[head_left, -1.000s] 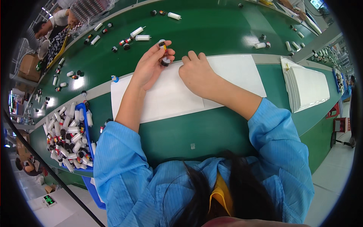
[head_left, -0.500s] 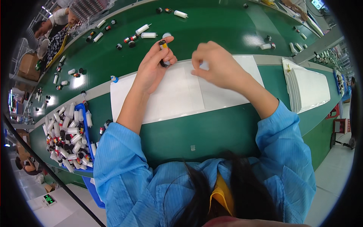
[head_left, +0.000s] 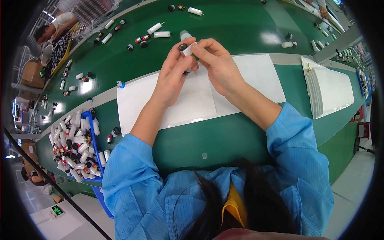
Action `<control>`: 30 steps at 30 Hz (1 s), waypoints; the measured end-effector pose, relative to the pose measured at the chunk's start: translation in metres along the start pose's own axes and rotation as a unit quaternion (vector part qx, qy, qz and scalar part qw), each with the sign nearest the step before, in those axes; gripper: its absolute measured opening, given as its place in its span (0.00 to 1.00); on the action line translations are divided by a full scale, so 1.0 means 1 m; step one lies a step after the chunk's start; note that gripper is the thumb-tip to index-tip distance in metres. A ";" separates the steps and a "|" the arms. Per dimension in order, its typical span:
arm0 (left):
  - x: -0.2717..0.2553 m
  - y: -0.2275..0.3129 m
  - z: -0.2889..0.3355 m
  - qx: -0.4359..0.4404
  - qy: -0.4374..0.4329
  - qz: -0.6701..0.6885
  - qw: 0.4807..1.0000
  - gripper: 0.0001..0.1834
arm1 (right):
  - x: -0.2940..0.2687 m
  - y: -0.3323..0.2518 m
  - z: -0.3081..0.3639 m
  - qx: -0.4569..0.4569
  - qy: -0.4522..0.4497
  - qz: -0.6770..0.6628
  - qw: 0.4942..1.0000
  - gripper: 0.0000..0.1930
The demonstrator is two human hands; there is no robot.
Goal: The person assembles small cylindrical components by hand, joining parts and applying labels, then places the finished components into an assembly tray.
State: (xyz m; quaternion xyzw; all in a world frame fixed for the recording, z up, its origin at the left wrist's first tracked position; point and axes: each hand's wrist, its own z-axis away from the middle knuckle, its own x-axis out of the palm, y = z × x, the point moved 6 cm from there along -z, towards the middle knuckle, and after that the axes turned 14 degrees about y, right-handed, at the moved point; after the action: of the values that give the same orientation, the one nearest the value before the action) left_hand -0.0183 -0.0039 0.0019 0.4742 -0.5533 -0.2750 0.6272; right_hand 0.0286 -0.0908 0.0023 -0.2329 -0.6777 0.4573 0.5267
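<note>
Both my hands meet above the white sheets [head_left: 188, 106] near the strip between two green surfaces. My left hand [head_left: 172, 78] is closed round a small cylinder with a black end [head_left: 183, 47]; most of its body is hidden by the fingers. Against that cylinder lies a small white piece [head_left: 189, 49], which my right hand [head_left: 222, 72] pinches between thumb and fingers. I cannot tell whether the piece is a sticker or a sleeve. Just beyond the fingertips a pale round part [head_left: 185, 35] rests on the green surface.
A blue tray [head_left: 94, 140] heaped with white, black-ended cylinders [head_left: 80, 139] stands at the left. More cylinders [head_left: 162, 35] lie scattered across the far green table. A stack of white sheets [head_left: 334, 90] is at the right. Another person [head_left: 54, 28] works at the far left.
My right hand has moved left to meet my left hand, and the white piece now lies against the cylinder. My left hand has shifted slightly right.
</note>
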 end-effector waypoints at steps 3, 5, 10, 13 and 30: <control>-0.006 -0.005 -0.002 0.028 -0.019 0.017 0.999 0.19 | -0.001 0.006 0.003 0.021 0.020 -0.009 1.000 0.08; -0.008 -0.003 -0.005 0.064 -0.018 -0.017 0.998 0.20 | -0.003 0.006 0.001 0.029 0.043 -0.011 0.999 0.08; -0.002 -0.001 -0.001 0.035 -0.058 0.036 0.997 0.21 | -0.001 0.006 0.005 0.087 -0.020 0.036 0.995 0.12; 0.001 -0.003 0.002 -0.013 -0.112 0.097 0.989 0.22 | -0.002 0.005 0.000 0.101 -0.007 0.071 0.992 0.14; -0.068 0.031 -0.122 0.284 0.102 -0.667 0.682 0.11 | -0.112 -0.110 -0.076 -0.179 0.092 0.688 0.697 0.20</control>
State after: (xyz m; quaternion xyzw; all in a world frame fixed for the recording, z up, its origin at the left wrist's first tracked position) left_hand 0.0772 0.1028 0.0076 0.8982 -0.0752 -0.4001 0.1658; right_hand 0.1551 -0.2036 0.0439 -0.7649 -0.3454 0.5388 0.0729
